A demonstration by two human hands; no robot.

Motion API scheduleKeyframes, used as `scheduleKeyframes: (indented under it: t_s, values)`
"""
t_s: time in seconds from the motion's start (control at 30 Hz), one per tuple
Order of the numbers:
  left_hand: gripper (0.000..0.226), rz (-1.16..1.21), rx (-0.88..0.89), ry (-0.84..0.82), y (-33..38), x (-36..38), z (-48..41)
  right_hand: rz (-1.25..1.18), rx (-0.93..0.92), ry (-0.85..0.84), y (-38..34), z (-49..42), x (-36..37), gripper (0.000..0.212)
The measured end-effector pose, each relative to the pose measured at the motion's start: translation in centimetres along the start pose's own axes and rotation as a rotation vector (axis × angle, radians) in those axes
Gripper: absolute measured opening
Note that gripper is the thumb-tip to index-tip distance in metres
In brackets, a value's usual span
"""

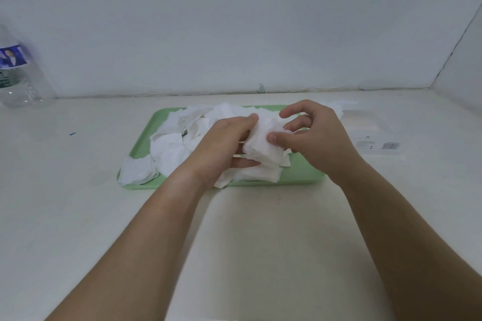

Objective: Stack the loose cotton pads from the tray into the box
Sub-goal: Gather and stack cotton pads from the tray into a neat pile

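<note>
A light green tray lies in the middle of the white table, covered with several loose white cotton pads. Above its right half both hands hold a small stack of pads. My left hand grips the stack from the left and below. My right hand pinches it from the right, thumb on top. A clear box with a barcode label lies flat to the right of the tray, partly behind my right hand.
A clear plastic water bottle with a blue label stands at the far left by the wall. The wall runs close behind the tray, and a side wall closes the right end of the table.
</note>
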State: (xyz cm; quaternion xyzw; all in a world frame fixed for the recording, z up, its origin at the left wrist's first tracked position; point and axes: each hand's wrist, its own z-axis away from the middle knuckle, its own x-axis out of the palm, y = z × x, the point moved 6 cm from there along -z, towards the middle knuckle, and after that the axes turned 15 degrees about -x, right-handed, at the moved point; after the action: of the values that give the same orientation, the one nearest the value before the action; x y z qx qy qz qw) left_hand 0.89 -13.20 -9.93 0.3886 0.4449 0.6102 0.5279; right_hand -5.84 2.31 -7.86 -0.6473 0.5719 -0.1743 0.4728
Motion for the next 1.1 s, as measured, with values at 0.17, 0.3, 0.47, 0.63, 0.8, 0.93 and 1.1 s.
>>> scheduleKeyframes:
  t_s: [0.17, 0.3, 0.47, 0.63, 0.8, 0.93, 1.1]
  values:
    - [0.037, -0.063, 0.066, 0.013, 0.3, 0.2, 0.8, 0.042, -0.002, 0.041, 0.0, 0.0, 0.3, 0.035]
    - [0.039, -0.028, 0.078, -0.01, 0.9, -0.5, 0.7, -0.04, 0.055, 0.058, -0.2, -0.3, 0.5, 0.036]
    - [0.03, 0.029, 0.057, -0.01, 2.2, -2.1, 0.5, -0.188, 0.1, -0.036, -1.0, -1.1, 1.4, 0.031]
    - [0.021, 0.157, 0.046, 0.114, 3.4, -5.2, 0.5, -0.254, 0.132, -0.056, -1.7, -2.2, 2.0, 0.027]
    - [0.013, 0.274, 0.124, 0.368, 3.6, -12.1, 1.8, 0.015, 0.059, -0.006, -3.2, -3.8, 3.6, 0.015]
    - [0.005, 0.386, 0.123, 0.483, 2.2, -16.6, 2.9, 0.186, -0.14, -0.2, -5.3, -4.4, 8.8, 0.018]
    - [0.006, 0.384, 0.139, 0.528, 0.4, -18.5, 3.6, 0.418, -0.252, -0.412, -6.3, -4.3, 15.2, 0.014]
